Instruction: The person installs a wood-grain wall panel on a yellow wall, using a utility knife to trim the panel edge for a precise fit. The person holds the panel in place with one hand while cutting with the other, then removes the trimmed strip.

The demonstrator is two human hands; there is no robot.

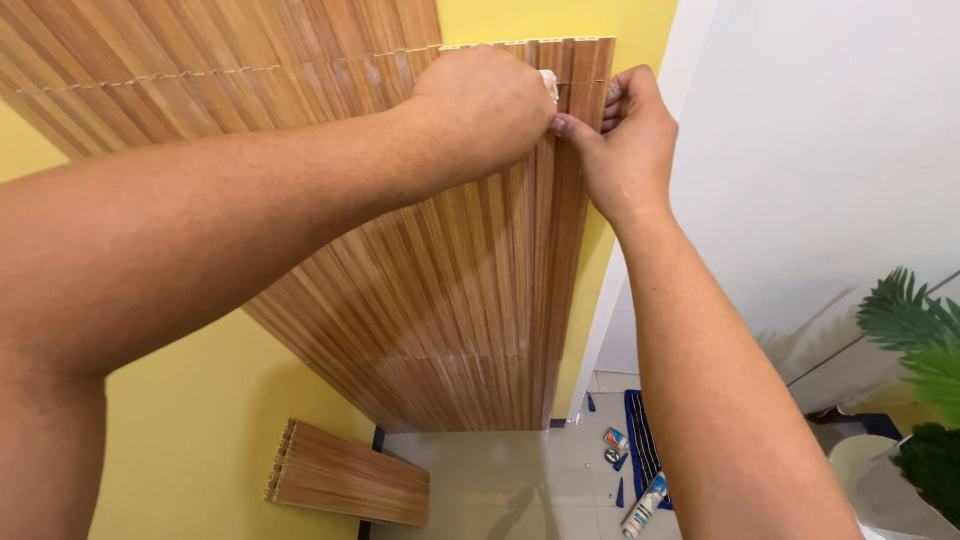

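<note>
Wood-grain slatted wall panels (440, 290) cover a yellow wall (190, 440) and run down to the floor. My left hand (485, 105) presses against the upper right part of the panels, with a small white object (548, 84) pinched at its fingertips. My right hand (625, 140) grips the right edge of the outermost panel strip (572, 200) near its top, fingers curled around the edge. Both hands almost touch each other at the top right corner.
A loose piece of slatted panel (345, 475) leans at the base of the wall. Tubes (645, 505) and small tools lie on the tiled floor by a dark blue mat (640, 440). A white wall (800, 150) and green plants (920, 340) stand right.
</note>
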